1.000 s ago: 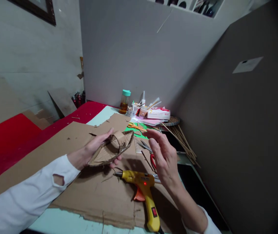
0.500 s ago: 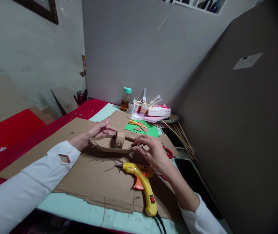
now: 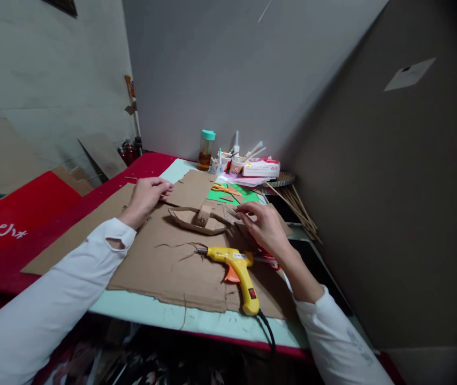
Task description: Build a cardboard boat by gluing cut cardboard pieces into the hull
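Observation:
A small boat-shaped cardboard piece (image 3: 186, 226) with a cardboard band arched over its middle rests on the large cardboard sheet (image 3: 164, 267). To its upper left is my left hand (image 3: 145, 199), apart from it, fingers pressed together; what they hold, if anything, is too small to make out. My right hand (image 3: 266, 227) is at the boat's right end, thumb and fingers curled together near some thin pale strands I cannot name. Just in front lies a yellow glue gun (image 3: 234, 262) with an orange trigger, its nozzle pointing left amid loose brown strands of twine (image 3: 178, 246).
Orange-handled scissors (image 3: 224, 189) lie on green sheet (image 3: 252, 197) with cardboard scraps. Behind stand a teal-lidded bottle (image 3: 206, 149), cups of tools (image 3: 235, 167) and a tissue pack (image 3: 261, 168). Wooden sticks (image 3: 303, 211) lie at right. A red box (image 3: 23, 214) is at left.
My left hand has let go of the boat's left end and moved up and left. The boat now rests on the cardboard. My right hand has drawn slightly off its right end.

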Demonstrator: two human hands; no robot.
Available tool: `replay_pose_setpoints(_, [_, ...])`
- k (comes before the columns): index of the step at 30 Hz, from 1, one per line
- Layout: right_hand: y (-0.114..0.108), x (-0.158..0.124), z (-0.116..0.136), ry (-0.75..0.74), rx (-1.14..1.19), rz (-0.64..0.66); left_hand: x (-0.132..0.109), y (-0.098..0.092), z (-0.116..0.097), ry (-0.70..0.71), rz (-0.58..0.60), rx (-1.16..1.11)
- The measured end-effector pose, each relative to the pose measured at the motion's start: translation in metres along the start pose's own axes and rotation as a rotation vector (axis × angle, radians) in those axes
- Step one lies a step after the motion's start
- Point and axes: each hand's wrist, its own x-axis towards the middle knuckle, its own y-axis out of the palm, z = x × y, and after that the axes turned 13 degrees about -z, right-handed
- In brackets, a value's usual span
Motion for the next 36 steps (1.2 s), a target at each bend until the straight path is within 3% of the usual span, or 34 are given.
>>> replay_pose_setpoints(9, [-0.012, -0.001, -0.035, 0.099, -0.092, -0.227, 0.007, -0.015, 0.005, 0.07, -0.061, 0.193])
replay_pose_setpoints(16, [-0.015, -0.001, -0.026, 0.118, -0.11, -0.405, -0.024, -0.027, 0.003, 0.089, 0.248, 0.303])
replay_pose_setpoints(20, [-0.01, -0.004, -0.024, 0.101, -0.077, -0.394, -0.034, -0.032, 0.005, 0.1, 0.337, 0.276])
replay_pose_setpoints(29, [-0.001, -0.007, -0.031, 0.079, -0.04, -0.282, -0.027, -0.041, 0.005, 0.095, 0.368, 0.218])
replay_pose_setpoints(36, [0.001, -0.007, -0.032, 0.114, -0.05, -0.273, -0.023, -0.032, 0.014, 0.168, 0.291, 0.224])
